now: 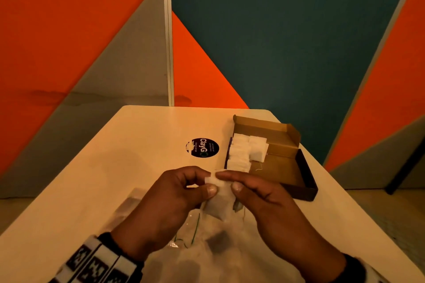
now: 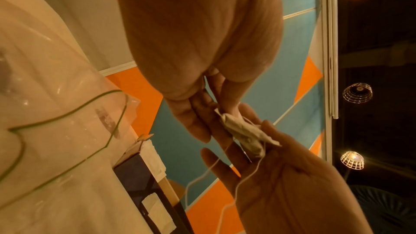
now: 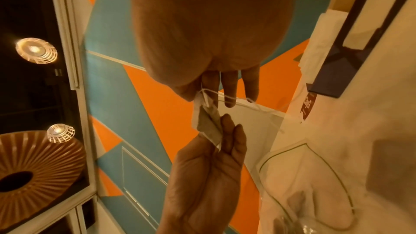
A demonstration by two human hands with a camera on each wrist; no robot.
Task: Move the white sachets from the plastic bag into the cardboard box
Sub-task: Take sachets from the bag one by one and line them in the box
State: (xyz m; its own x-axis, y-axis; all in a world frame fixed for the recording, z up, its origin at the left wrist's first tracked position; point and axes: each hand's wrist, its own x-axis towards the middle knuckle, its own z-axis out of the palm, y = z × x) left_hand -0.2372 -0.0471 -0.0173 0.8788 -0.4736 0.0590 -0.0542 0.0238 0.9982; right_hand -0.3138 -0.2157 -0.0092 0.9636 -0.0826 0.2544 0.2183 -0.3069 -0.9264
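Observation:
Both hands hold one white sachet [image 1: 218, 200] above the clear plastic bag [image 1: 207, 243] near the table's front edge. My left hand [image 1: 202, 181] pinches its top left corner between thumb and forefinger. My right hand [image 1: 227, 180] pinches the top right corner the same way. In the left wrist view the sachet [image 2: 245, 134] trails a thin white string [image 2: 202, 177]. The right wrist view shows the sachet [image 3: 208, 124] between both hands. The open cardboard box [image 1: 287, 167] lies beyond the right hand, with several white sachets [image 1: 243, 151] stacked in its left half.
A round dark sticker [image 1: 202, 147] marks the white table [image 1: 128, 158] left of the box. The box's lid flap [image 1: 264, 125] stands up at its far end. Orange, grey and teal wall panels rise behind the table.

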